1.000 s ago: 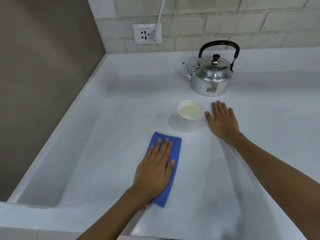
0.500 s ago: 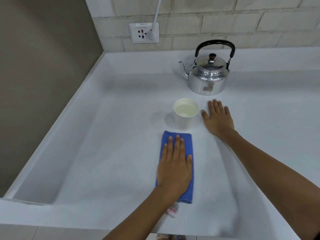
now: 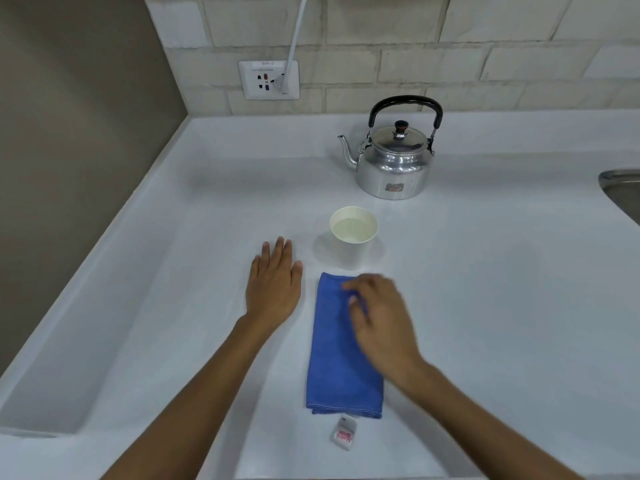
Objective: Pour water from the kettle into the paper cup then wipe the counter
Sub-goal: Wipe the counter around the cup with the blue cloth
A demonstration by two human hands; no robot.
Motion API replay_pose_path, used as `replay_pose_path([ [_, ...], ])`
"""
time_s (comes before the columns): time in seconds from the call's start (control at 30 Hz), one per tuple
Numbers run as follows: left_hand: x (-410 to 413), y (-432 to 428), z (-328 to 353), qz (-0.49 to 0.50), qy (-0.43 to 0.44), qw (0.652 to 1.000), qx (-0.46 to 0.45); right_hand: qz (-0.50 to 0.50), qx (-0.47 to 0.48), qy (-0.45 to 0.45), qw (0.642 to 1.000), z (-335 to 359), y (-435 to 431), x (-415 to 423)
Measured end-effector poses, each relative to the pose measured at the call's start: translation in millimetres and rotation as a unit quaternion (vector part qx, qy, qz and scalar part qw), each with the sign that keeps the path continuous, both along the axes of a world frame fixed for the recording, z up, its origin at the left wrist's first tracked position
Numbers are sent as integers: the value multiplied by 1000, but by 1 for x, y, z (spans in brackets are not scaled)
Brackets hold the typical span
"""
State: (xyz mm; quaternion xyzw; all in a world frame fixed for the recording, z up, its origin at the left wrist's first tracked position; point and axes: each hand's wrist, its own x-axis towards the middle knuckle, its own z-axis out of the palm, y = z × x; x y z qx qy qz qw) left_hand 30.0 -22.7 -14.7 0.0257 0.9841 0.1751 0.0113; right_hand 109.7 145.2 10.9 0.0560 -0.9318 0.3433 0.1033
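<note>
My left hand (image 3: pixel 275 284) lies flat, palm down, on the white surface (image 3: pixel 485 306), fingers together and pointing to the far side, its grip released and holding nothing. It sits just left of the blue cloth (image 3: pixel 337 358) without touching it. My right hand (image 3: pixel 379 320) is over the far right part of that cloth, fingers curled downward toward the fabric; it is blurred, so I cannot tell whether its grip has closed on the cloth or only rests there.

The cloth is folded into a long rectangle running near to far, and a small white tag (image 3: pixel 344 434) with red print lies at its near edge. Just beyond its far edge stands the paper cup (image 3: pixel 353 237), upright, with water in it. Farther back and a little right sits the metal kettle (image 3: pixel 394 164), upright, lid on, black handle raised, spout pointing left, apart from the cup.

On the brick wall behind is a socket (image 3: pixel 268 80) with a white cable plugged in. The rim of a steel sink (image 3: pixel 620 188) shows at the right edge.
</note>
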Motion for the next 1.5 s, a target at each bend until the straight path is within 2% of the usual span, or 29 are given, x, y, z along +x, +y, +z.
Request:
replay_pose_path([
  [0.13,-7,1,-12,11,12,999,-43,39,102,-87,990,-16,-47,20],
  [0.2,-6,1,-16,11,19,999,-49,32,176,-88,980,-24,-53,22],
  [0.27,-7,0,-17,12,20,998,-57,29,206,-80,975,-28,-51,25],
  [0.37,-7,-1,-18,11,24,998,-63,17,216,-58,975,-30,-40,30],
  [0.53,-6,-2,-20,14,40,997,-61,34,167,-39,985,-32,15,29],
  [0.63,-6,-1,-21,15,42,997,-56,3,209,-20,978,-30,63,6],
  [0.77,-6,0,-21,17,47,997,-67,-35,230,-78,969,-32,107,-49],
  [0.9,-5,1,-20,14,53,996,-68,-63,249,-86,963,-27,91,-93],
  [1.1,-5,-1,-20,9,50,997,-54,69,231,-42,970,-36,90,-46],
  [1.17,-6,-1,-20,8,55,997,-61,79,238,-33,967,-36,106,-41],
  [1.33,-5,3,-16,13,61,996,-60,3,235,-63,970,-31,126,-102],
  [1.4,-4,5,-15,14,61,995,-73,35,243,-73,967,-30,116,-133],
  [1.5,-5,5,-16,19,62,995,-82,148,255,-68,953,-24,90,-169],
])
